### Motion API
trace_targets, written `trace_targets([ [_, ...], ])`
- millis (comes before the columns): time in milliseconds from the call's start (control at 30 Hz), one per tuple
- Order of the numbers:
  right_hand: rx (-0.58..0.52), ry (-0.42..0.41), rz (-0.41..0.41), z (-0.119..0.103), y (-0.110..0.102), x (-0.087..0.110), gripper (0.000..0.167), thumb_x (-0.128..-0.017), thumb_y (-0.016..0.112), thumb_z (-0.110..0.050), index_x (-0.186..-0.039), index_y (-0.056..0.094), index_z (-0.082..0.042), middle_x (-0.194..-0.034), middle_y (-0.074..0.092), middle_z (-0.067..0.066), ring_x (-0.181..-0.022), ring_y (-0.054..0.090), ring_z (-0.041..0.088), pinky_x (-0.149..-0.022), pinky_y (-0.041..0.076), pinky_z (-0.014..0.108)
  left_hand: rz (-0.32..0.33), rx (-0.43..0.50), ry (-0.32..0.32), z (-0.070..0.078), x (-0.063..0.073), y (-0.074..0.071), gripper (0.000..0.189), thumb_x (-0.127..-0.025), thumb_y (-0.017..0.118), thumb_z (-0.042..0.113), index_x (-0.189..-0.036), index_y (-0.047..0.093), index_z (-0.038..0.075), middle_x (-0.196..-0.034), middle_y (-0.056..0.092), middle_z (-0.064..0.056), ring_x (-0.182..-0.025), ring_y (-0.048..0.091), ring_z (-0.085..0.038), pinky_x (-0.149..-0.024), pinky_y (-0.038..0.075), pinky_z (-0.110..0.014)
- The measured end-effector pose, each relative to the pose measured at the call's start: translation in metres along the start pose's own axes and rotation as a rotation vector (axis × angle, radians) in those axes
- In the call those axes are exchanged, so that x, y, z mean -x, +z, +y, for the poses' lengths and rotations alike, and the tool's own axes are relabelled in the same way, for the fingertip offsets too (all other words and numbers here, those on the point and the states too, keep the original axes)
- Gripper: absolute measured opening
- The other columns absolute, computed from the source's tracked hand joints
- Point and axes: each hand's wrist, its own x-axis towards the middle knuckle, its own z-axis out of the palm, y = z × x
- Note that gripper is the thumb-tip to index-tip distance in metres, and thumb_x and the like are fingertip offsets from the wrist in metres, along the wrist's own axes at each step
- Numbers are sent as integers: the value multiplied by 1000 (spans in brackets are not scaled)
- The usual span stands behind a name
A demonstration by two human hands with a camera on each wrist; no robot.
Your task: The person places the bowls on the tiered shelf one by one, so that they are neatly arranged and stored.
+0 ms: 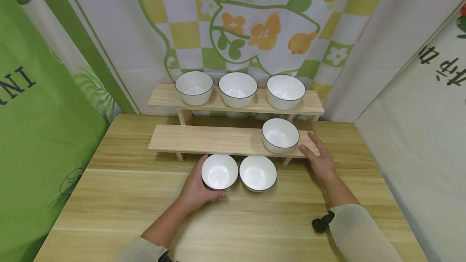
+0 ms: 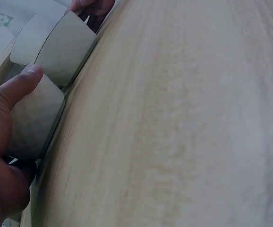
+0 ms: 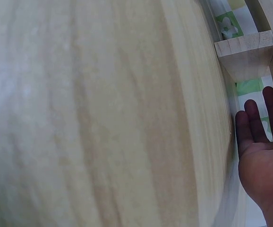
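Observation:
My left hand grips a white bowl with a dark rim on the table, thumb along its near side and fingers round its left side. In the left wrist view that bowl shows its faceted outer wall. Just right of it stands a second white bowl. My right hand is by the right end of the lower shelf, its fingers spread and holding nothing. Beside its thumb, a similar bowl sits on that shelf. The right wrist view shows the right hand with extended fingers.
Behind the lower shelf rises a higher wooden shelf bearing three matching bowls, among them a middle bowl. A patterned curtain hangs at the back. Fabric panels flank the wooden table on both sides.

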Motion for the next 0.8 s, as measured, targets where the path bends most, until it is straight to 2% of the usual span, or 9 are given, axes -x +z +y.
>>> trace_targets([
  [200,-32,12,-3,2,-1,-2,83,-98,71,-47,-166,26,-34,-173,14,2,-158,10,33,-125,9,56,20,-13,-8,2,0,1,131,-53,107,27,-160,32,14,-152,48,-12,-134,52,-32,-115,38,-51],
  [467,-43,26,-9,3,1,-4,82,-98,71,-45,-166,26,-32,-173,14,4,-157,11,34,-126,10,55,55,-35,16,1,2,1,127,-52,106,27,-158,37,12,-151,52,-13,-133,54,-33,-113,41,-52],
  [800,-30,29,-9,2,0,-3,83,-98,71,-47,-166,25,-34,-173,13,4,-157,11,34,-126,9,55,54,-57,-31,-1,6,1,128,-52,106,31,-159,37,16,-151,52,-12,-134,54,-31,-113,42,-51],
])
